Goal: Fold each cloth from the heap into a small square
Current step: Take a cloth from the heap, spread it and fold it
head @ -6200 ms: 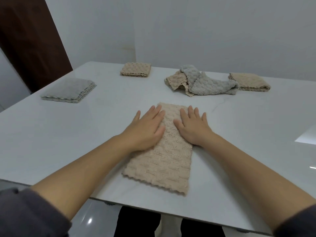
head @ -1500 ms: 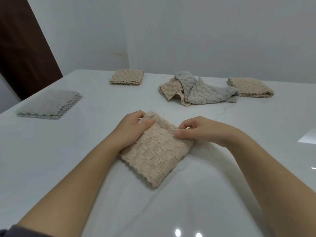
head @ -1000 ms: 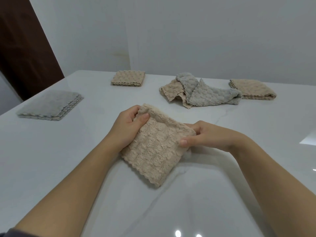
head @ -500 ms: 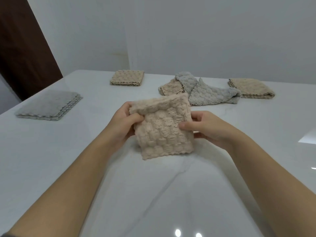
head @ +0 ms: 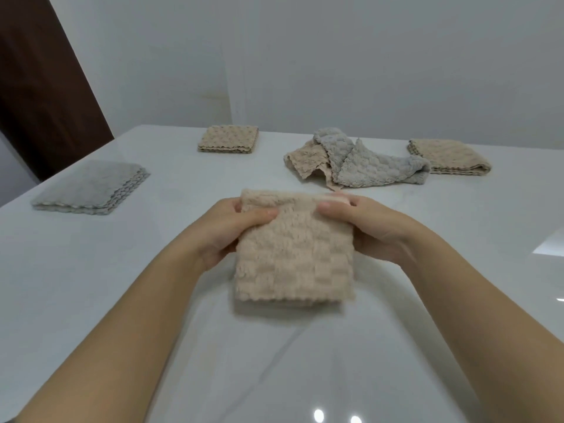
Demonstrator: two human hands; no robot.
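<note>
Beige cloth [head: 294, 261] lifted upright | left grip [head: 225, 232], right grip [head: 377, 230] pinching its top corners

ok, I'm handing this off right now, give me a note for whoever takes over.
Hands: left hand and right hand each pinch a top corner of the folded beige cloth, held up over the table.
Done: grey stack at left, centre beige stack at the back, right beige stack.
Left: set this one down on a stack, then fold the heap; a beige and a grey cloth show in it.
</note>
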